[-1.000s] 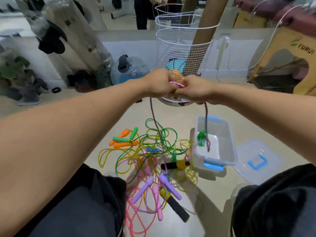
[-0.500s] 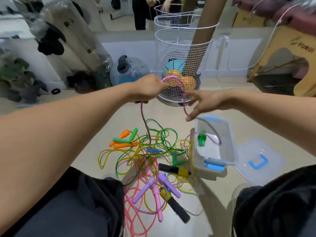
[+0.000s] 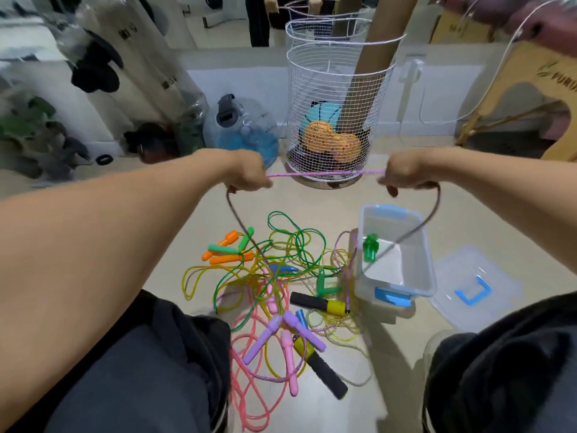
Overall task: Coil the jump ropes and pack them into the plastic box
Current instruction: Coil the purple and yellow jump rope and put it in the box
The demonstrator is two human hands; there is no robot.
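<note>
A purple jump rope (image 3: pixel 324 174) is stretched taut between my left hand (image 3: pixel 248 176) and my right hand (image 3: pixel 402 175), both gripping it at chest height. From the left hand the rope drops into a tangled pile of jump ropes (image 3: pixel 274 282) on the floor, with orange, green, pink, purple, yellow and black handles. From the right hand it curves down into the open clear plastic box (image 3: pixel 427 264), where a green handle (image 3: pixel 370 247) leans on the box's wall.
The box's lid (image 3: pixel 474 289) with a blue handle lies on the floor to the right. A white wire basket (image 3: pixel 337 98) with balls stands behind my hands, a blue water jug (image 3: pixel 240 132) to its left. My knees frame the pile at the bottom.
My hands were together a second ago and have moved apart sideways, drawing the purple rope out straight between them. The rope's hanging end has swung over into the box.
</note>
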